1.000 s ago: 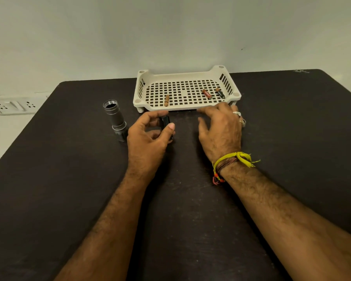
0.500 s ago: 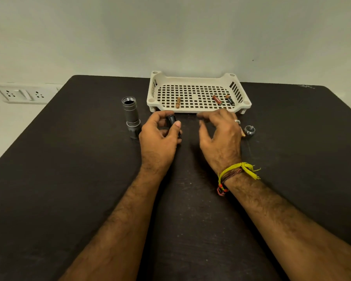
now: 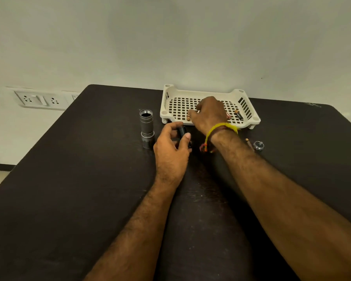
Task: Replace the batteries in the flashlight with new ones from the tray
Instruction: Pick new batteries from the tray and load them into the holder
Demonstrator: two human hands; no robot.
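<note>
White tray (image 3: 248, 123): three batteries, right hand (image 3: 210, 114) at the leftmost.

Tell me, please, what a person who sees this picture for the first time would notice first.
First the two hands at the middle of the dark table: the right hand reaches into the white tray and touches a brown battery, while the left hand grips a small black part just before the tray. Left of them, the silver flashlight body stands upright with its open end up.
</note>
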